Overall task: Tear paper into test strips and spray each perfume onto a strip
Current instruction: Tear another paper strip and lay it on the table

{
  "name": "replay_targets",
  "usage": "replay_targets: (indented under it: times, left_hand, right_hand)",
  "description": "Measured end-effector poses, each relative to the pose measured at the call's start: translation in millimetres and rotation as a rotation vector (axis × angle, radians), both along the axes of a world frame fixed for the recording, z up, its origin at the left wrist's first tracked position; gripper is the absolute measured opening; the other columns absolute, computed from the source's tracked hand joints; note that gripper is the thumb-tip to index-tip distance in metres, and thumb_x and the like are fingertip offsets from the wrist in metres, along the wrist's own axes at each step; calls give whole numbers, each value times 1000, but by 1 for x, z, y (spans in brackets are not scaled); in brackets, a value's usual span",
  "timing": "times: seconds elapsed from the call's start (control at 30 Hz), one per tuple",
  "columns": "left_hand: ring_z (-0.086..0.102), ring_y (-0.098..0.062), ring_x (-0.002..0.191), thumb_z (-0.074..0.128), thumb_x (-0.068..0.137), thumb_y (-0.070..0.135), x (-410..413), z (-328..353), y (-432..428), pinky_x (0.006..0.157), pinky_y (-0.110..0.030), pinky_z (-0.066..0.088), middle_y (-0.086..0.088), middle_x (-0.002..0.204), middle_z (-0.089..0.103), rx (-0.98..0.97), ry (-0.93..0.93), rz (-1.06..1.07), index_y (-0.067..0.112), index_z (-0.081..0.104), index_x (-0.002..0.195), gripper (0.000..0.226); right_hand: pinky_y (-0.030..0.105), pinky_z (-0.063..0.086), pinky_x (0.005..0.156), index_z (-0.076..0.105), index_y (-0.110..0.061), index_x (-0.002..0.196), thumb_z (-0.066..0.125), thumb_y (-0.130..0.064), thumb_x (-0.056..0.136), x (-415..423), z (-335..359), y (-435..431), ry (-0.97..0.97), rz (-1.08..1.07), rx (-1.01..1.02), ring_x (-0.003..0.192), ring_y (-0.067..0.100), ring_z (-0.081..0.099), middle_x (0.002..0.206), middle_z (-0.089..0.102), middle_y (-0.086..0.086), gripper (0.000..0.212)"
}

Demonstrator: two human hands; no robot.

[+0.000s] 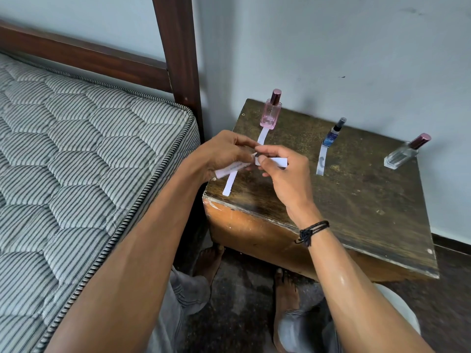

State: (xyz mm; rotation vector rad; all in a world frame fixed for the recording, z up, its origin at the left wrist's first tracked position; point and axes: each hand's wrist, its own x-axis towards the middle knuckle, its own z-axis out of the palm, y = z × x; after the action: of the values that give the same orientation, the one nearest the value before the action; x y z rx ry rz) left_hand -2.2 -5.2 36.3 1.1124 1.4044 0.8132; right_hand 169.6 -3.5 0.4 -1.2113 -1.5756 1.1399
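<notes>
Just in front of the pink bottle [270, 112], my left hand [224, 154] and right hand [284, 174] both pinch the paper [277, 162] in curled fingers [266, 149].

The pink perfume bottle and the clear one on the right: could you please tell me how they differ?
The pink bottle is rose-tinted; the clear bottle is colourless. The pink bottle stands at the far left corner of the table, the clear bottle near its right edge. A paper strip lies in front of the pink bottle; none lies before the clear bottle. Both stand upright, capped in dark maroon.
</notes>
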Motion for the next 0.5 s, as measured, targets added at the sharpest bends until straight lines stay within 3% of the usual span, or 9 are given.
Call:
replay_targets:
  times: [0.17,0.4,0.5]
  left_hand:
    - [68,-6,77,65,85,-11,-1,1,0,64,-10,51,-11,97,71,34,93,-18,8,74,106,30]
    - [66,-14,81,70,81,-10,-4,-2,2,82,-24,56,-8,85,69,57,180,33,8,75,105,31]
    - [66,-12,77,68,81,-12,-5,-3,2,81,-24,56,-5,79,68,55,210,35,10,75,104,32]
  right_hand:
    - [20,58,68,78,-20,108,68,-4,97,2,1,1,45,-21,-12,76,11,73,96,77,-6,21]
    - [21,58,66,75,-23,103,69,-4,96,4,3,3,82,-151,8,70,11,72,93,75,-8,21]
    - [24,60,67,75,-19,104,71,-5,95,5,3,3,61,-191,10,69,10,72,95,76,-3,17]
